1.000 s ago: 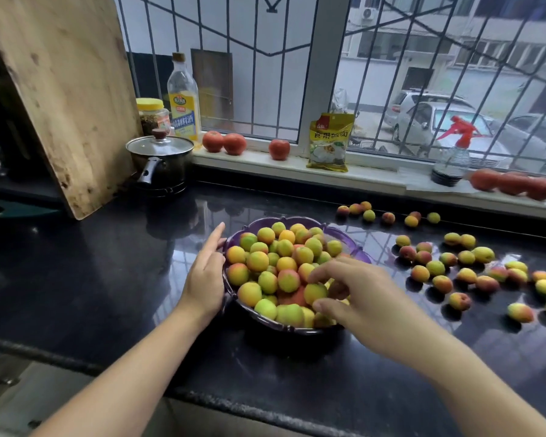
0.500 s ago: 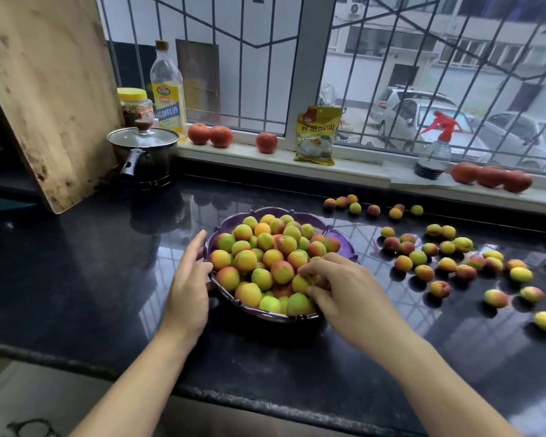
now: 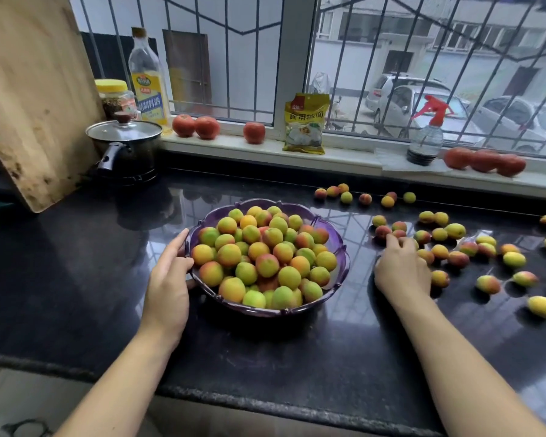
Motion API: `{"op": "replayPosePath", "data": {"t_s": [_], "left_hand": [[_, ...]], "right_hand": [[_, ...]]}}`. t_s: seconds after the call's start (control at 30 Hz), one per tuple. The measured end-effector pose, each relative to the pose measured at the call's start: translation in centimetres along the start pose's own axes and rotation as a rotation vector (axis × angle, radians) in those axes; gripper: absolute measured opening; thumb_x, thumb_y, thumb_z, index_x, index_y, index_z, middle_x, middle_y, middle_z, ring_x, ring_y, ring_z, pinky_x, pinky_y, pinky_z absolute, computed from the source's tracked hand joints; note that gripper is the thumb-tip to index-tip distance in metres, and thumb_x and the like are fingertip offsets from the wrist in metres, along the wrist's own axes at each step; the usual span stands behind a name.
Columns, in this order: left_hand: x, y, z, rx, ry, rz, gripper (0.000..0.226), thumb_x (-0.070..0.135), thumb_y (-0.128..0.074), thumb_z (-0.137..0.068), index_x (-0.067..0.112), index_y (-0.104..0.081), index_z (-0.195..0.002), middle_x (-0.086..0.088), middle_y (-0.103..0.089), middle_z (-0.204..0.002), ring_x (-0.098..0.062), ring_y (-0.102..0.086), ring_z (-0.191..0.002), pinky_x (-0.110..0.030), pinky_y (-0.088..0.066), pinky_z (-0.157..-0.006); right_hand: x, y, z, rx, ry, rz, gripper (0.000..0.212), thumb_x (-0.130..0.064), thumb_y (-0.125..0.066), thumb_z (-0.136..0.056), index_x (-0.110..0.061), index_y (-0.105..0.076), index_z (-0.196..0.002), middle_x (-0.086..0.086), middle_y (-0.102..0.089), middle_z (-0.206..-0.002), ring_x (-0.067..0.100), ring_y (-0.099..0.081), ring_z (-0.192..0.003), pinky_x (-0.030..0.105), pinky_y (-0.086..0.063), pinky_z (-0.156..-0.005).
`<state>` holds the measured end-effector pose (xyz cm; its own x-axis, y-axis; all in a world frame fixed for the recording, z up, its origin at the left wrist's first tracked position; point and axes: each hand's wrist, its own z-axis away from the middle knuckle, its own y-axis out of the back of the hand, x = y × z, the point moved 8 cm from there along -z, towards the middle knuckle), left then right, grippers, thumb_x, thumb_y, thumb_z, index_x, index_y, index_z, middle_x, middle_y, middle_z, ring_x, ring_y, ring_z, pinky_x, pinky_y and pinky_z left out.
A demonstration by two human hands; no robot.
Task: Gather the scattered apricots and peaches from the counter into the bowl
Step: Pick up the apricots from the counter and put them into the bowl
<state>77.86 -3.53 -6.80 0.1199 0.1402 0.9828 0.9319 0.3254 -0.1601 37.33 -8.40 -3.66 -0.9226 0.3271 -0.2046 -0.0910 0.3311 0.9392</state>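
Note:
A purple scalloped bowl [image 3: 339, 244] stands mid-counter, heaped with yellow-green and red-blushed apricots and peaches [image 3: 267, 263]. My left hand [image 3: 169, 279] rests against the bowl's left rim, fingers fairly straight along it. Right of the bowl, several loose fruits [image 3: 486, 250] lie scattered on the black counter, with a small row [image 3: 364, 198] further back near the sill. My right hand [image 3: 402, 269] is down on the nearest cluster, its fingers curled around an apricot [image 3: 402, 242] that is mostly hidden beneath them.
A lidded black pot [image 3: 125, 149] and a leaning wooden board [image 3: 35, 99] occupy the back left. On the window sill stand an oil bottle [image 3: 145, 80], a jar [image 3: 115, 97], tomatoes [image 3: 196, 126], a yellow packet [image 3: 304, 124] and a spray bottle [image 3: 426, 134]. The counter's front edge [image 3: 265, 402] runs near me.
My right hand left the bowl and moved right onto the scattered fruit, where it now curls over an apricot. My left hand stayed at the bowl's left rim.

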Motion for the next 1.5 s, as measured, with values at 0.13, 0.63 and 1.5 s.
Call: {"op": "replayPosePath", "data": {"t_s": [0.13, 0.63, 1.5], "left_hand": [[-0.2, 0.2, -0.2, -0.004, 0.003, 0.000, 0.053, 0.020, -0.048, -0.092, 0.026, -0.063, -0.143, 0.005, -0.072, -0.130, -0.014, -0.071, -0.116, -0.031, -0.055, -0.085], [0.5, -0.1, 0.3, -0.008, 0.017, -0.034, 0.060, 0.026, -0.047, -0.087, 0.026, -0.060, -0.145, 0.007, -0.073, -0.126, -0.012, -0.072, -0.113, -0.033, -0.058, -0.086], [0.1, 0.3, 0.2, -0.050, 0.048, -0.053, 0.065, 0.036, -0.049, -0.085, 0.031, -0.055, -0.150, 0.007, -0.066, -0.139, -0.017, -0.064, -0.128, -0.056, -0.053, -0.109]], "right_hand": [[0.4, -0.5, -0.5, 0.016, 0.013, -0.021, 0.024, -0.012, -0.050, -0.098, -0.009, -0.054, -0.121, 0.022, -0.053, -0.123, 0.045, -0.060, -0.101, 0.041, -0.044, -0.072], [-2.0, 3.7, 1.7, 0.065, 0.117, -0.627, 0.039, -0.018, -0.071, -0.092, -0.011, -0.062, -0.130, 0.010, -0.051, -0.128, 0.030, -0.052, -0.119, 0.030, -0.039, -0.097], [-16.5, 8.2, 14.6, -0.005, 0.722, -0.362, 0.023, -0.042, -0.069, -0.090, -0.030, -0.063, -0.109, -0.016, -0.053, -0.102, 0.007, -0.050, -0.090, 0.018, -0.043, -0.077]]}}
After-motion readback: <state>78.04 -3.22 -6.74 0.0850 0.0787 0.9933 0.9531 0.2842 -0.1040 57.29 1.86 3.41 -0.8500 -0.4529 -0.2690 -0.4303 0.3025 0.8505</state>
